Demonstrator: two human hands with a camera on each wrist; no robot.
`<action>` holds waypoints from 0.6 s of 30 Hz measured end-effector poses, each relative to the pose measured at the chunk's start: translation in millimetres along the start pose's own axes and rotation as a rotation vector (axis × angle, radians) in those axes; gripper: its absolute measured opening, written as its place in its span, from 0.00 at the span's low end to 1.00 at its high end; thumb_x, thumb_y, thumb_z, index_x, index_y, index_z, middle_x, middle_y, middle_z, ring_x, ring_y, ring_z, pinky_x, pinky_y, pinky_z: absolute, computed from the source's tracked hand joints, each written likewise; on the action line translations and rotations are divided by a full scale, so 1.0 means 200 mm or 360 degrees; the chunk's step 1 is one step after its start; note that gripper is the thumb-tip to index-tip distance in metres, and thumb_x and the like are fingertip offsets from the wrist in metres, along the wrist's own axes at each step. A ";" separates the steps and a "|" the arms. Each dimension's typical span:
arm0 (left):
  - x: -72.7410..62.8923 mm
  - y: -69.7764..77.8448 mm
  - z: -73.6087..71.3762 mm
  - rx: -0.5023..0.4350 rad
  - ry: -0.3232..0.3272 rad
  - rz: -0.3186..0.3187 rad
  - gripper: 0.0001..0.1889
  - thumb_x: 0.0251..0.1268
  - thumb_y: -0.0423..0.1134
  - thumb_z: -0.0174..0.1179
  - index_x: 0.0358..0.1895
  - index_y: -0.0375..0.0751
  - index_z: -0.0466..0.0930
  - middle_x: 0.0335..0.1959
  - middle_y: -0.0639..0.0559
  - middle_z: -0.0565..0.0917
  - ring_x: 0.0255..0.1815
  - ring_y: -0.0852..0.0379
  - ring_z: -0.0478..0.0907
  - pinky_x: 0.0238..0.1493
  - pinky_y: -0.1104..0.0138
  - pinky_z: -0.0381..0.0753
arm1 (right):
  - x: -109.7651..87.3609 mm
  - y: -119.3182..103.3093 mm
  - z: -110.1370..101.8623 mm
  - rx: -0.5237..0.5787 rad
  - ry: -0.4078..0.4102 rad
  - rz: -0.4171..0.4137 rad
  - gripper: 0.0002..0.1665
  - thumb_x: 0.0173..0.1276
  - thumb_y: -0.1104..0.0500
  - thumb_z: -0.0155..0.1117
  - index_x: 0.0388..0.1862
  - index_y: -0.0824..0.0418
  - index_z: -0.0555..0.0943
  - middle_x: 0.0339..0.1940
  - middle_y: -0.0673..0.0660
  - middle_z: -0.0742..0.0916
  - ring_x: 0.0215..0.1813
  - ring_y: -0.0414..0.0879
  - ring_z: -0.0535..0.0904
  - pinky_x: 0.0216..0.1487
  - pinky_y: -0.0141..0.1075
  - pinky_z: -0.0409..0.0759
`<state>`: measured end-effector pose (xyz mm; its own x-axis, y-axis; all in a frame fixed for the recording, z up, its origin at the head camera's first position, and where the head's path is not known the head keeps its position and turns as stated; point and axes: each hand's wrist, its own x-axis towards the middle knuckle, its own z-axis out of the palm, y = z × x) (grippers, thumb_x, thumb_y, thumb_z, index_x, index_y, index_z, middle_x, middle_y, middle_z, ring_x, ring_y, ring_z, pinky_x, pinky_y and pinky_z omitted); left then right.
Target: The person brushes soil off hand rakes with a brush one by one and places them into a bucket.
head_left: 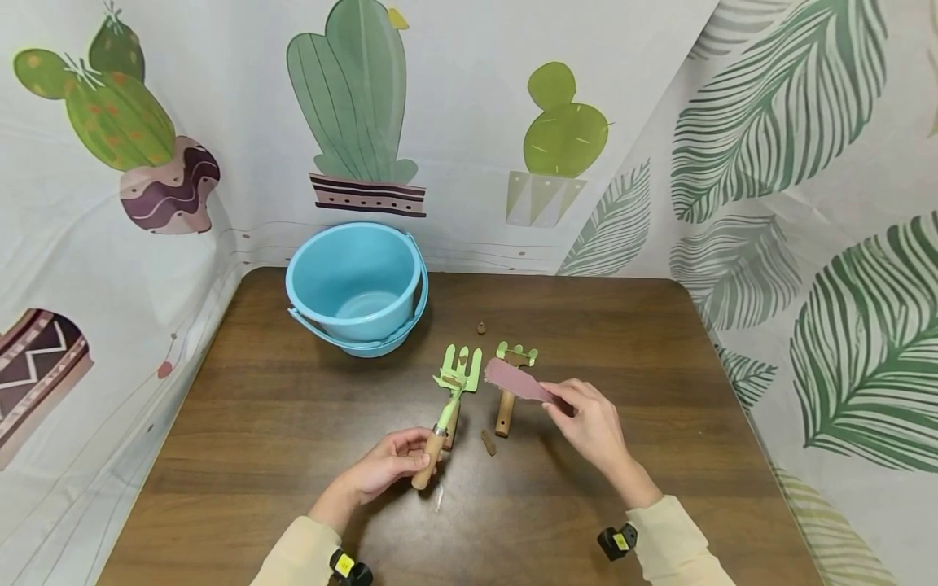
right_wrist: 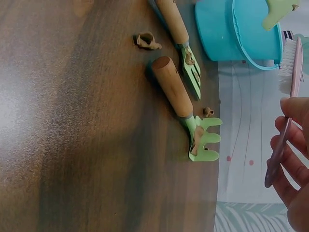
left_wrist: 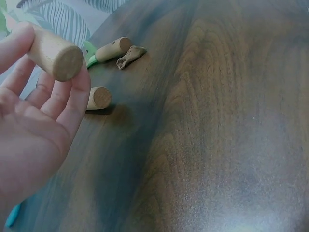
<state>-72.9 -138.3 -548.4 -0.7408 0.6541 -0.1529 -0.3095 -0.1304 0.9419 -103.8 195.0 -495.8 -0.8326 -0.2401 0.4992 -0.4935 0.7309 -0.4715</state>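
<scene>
My left hand holds a small garden tool by its wooden handle, thumb and fingers round it. Its green head overlaps a fork in the head view, so its exact shape is unclear; brown dirt clings to it. With my right hand I pinch a mauve brush with white bristles, held just right of that tool's head. On the table below lie the green garden fork and a green rake, both wooden-handled with brown clumps on their heads.
A light blue bucket with its handle lowered stands at the table's back left. Loose brown clumps lie on the wooden table. Patterned cloth hangs behind and around it.
</scene>
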 end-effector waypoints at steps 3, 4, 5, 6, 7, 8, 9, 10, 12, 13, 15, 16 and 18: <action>0.00 0.01 0.01 0.0129 0.0102 0.0010 0.22 0.62 0.30 0.54 0.56 0.20 0.64 0.45 0.44 0.79 0.42 0.57 0.78 0.41 0.67 0.78 | 0.00 0.00 0.00 0.0007 -0.0004 0.0002 0.17 0.49 0.61 0.72 0.42 0.55 0.85 0.31 0.47 0.85 0.28 0.37 0.71 0.24 0.27 0.68; 0.00 0.01 0.01 0.0167 0.0133 0.0015 0.21 0.61 0.30 0.55 0.56 0.22 0.66 0.45 0.41 0.78 0.41 0.58 0.78 0.41 0.67 0.78 | 0.00 0.00 0.00 0.0009 -0.0007 0.0003 0.17 0.50 0.61 0.72 0.42 0.55 0.85 0.31 0.47 0.85 0.28 0.37 0.71 0.25 0.27 0.67; 0.00 0.02 0.02 0.0207 0.0162 0.0024 0.21 0.61 0.30 0.56 0.55 0.22 0.67 0.44 0.39 0.78 0.39 0.59 0.78 0.40 0.68 0.78 | 0.00 0.00 0.00 0.0009 -0.0009 0.0002 0.17 0.50 0.61 0.72 0.42 0.55 0.85 0.31 0.47 0.85 0.29 0.37 0.71 0.25 0.27 0.67; 0.01 0.02 0.02 0.0247 0.0186 0.0026 0.21 0.60 0.30 0.56 0.55 0.24 0.68 0.44 0.37 0.78 0.38 0.60 0.77 0.39 0.68 0.78 | 0.00 0.00 0.00 0.0011 -0.0010 0.0002 0.17 0.50 0.61 0.72 0.42 0.55 0.85 0.31 0.47 0.85 0.29 0.37 0.71 0.25 0.26 0.67; 0.01 0.03 0.03 0.0291 0.0208 0.0025 0.20 0.60 0.31 0.57 0.55 0.25 0.69 0.43 0.35 0.78 0.37 0.61 0.77 0.37 0.69 0.78 | 0.00 0.00 0.00 0.0010 -0.0012 0.0001 0.17 0.50 0.61 0.72 0.42 0.55 0.85 0.31 0.47 0.85 0.29 0.37 0.71 0.25 0.26 0.67; 0.01 0.03 0.03 0.0328 0.0227 0.0024 0.20 0.60 0.31 0.58 0.54 0.26 0.70 0.42 0.34 0.77 0.35 0.61 0.77 0.35 0.69 0.78 | 0.00 0.00 0.00 0.0012 -0.0012 -0.0001 0.17 0.50 0.61 0.72 0.42 0.55 0.85 0.31 0.47 0.85 0.29 0.37 0.71 0.25 0.27 0.67; 0.01 0.03 0.04 0.0364 0.0244 0.0025 0.20 0.59 0.32 0.58 0.54 0.27 0.70 0.41 0.32 0.77 0.34 0.61 0.77 0.34 0.68 0.78 | 0.00 0.00 0.00 0.0013 -0.0012 -0.0003 0.17 0.50 0.61 0.72 0.42 0.55 0.85 0.31 0.47 0.85 0.29 0.37 0.71 0.25 0.27 0.68; 0.02 0.04 0.04 0.0392 0.0259 0.0026 0.20 0.59 0.32 0.59 0.54 0.27 0.71 0.41 0.31 0.77 0.34 0.60 0.77 0.32 0.68 0.77 | 0.00 0.00 0.00 0.0015 -0.0010 -0.0008 0.17 0.50 0.61 0.72 0.42 0.55 0.85 0.31 0.47 0.85 0.29 0.37 0.71 0.24 0.27 0.68; 0.02 0.04 0.05 0.0457 0.0292 0.0028 0.20 0.58 0.32 0.60 0.53 0.29 0.72 0.39 0.30 0.78 0.32 0.60 0.77 0.28 0.66 0.78 | 0.00 -0.01 0.00 0.0013 -0.0004 -0.0012 0.17 0.50 0.61 0.72 0.41 0.55 0.85 0.31 0.47 0.85 0.29 0.37 0.71 0.24 0.28 0.69; 0.02 0.04 0.05 0.0496 0.0313 0.0030 0.19 0.57 0.31 0.60 0.53 0.30 0.72 0.39 0.31 0.78 0.32 0.59 0.77 0.27 0.66 0.78 | 0.00 -0.01 -0.01 0.0008 0.0001 -0.0019 0.17 0.50 0.61 0.72 0.41 0.55 0.85 0.31 0.47 0.85 0.29 0.37 0.71 0.24 0.29 0.69; 0.03 0.05 0.06 0.0560 0.0360 0.0031 0.19 0.57 0.30 0.60 0.52 0.31 0.73 0.38 0.34 0.79 0.32 0.59 0.77 0.27 0.65 0.79 | 0.01 -0.01 -0.01 0.0010 0.0011 -0.0027 0.17 0.49 0.61 0.72 0.41 0.54 0.85 0.31 0.47 0.85 0.29 0.37 0.71 0.24 0.30 0.69; 0.03 0.05 0.07 0.0591 0.0387 0.0029 0.18 0.56 0.30 0.60 0.52 0.32 0.74 0.38 0.35 0.80 0.32 0.59 0.77 0.27 0.65 0.79 | 0.01 -0.01 -0.01 0.0013 0.0016 -0.0032 0.17 0.49 0.62 0.72 0.41 0.55 0.85 0.31 0.47 0.85 0.28 0.37 0.71 0.24 0.30 0.69; 0.03 0.07 0.08 0.0640 0.0442 0.0016 0.18 0.55 0.28 0.60 0.51 0.32 0.74 0.39 0.38 0.80 0.34 0.58 0.77 0.29 0.65 0.79 | 0.01 -0.02 -0.01 0.0012 0.0018 -0.0043 0.17 0.49 0.62 0.72 0.41 0.54 0.85 0.31 0.47 0.84 0.28 0.37 0.71 0.24 0.29 0.69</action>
<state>-71.9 -124.1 -530.7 -0.8906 0.4235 -0.1656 -0.0874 0.1980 0.9763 -103.0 192.8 -491.7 -0.8160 -0.2525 0.5201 -0.5178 0.7193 -0.4631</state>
